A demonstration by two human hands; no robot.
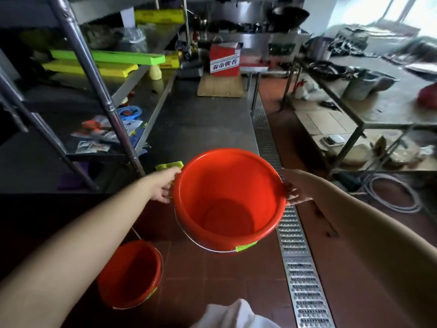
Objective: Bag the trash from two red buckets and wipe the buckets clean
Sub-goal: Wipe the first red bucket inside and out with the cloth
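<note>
I hold a red bucket (227, 197) in the air above the floor, and its inside looks empty. My left hand (164, 185) grips its left rim. My right hand (294, 188) holds the right rim, fingers curled against the edge. A metal handle hangs under the bucket, and a green label sits on its near side. A second red bucket (130, 273) stands on the brown tile floor at the lower left, also empty inside. A yellow-green cloth (169, 165) lies on the steel counter's edge just behind my left hand.
A steel counter (201, 124) runs ahead with a red box (224, 58) on a wooden board. Shelving with packets and green and yellow boxes stands to the left. A metal floor drain grate (300, 268) runs along the right. White fabric (234, 313) shows at the bottom.
</note>
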